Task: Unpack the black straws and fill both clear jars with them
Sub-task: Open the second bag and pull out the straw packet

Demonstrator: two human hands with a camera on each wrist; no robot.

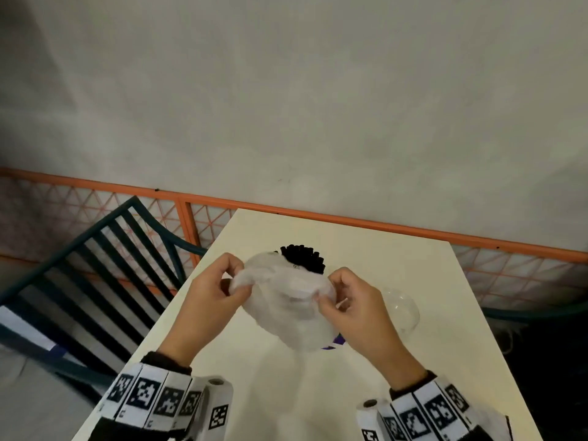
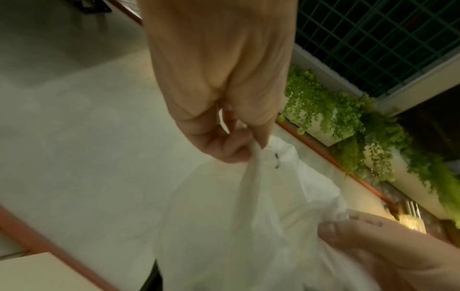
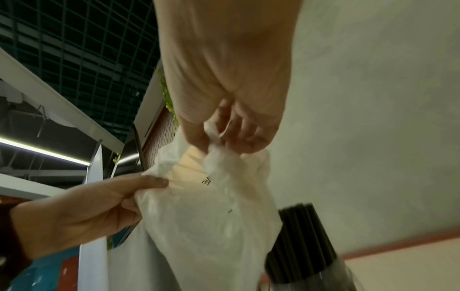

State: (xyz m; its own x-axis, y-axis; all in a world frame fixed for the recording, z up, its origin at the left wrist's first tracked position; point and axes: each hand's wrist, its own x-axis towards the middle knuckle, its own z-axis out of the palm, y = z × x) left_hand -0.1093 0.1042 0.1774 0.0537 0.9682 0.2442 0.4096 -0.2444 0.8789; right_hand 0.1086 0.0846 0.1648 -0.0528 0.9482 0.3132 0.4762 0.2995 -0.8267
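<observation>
Your left hand [image 1: 208, 300] and right hand [image 1: 353, 302] each pinch the white bag [image 1: 286, 300] above the counter [image 1: 397, 249], grip clamped, probably to spread it open beside the straws [image 1: 304, 257] already standing in a jar [image 3: 308, 275].

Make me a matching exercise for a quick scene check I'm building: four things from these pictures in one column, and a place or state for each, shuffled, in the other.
Things:
1. white plastic bag
2. black straws
3. empty clear jar
4. dark slatted chair

Places or states:
A. stands beside the table, on the left
B. pinched at its top by the left hand and the right hand
C. stand bunched in a jar behind the bag
D. sits on the table, right of the right hand

Pairs: 1-B, 2-C, 3-D, 4-A
</observation>
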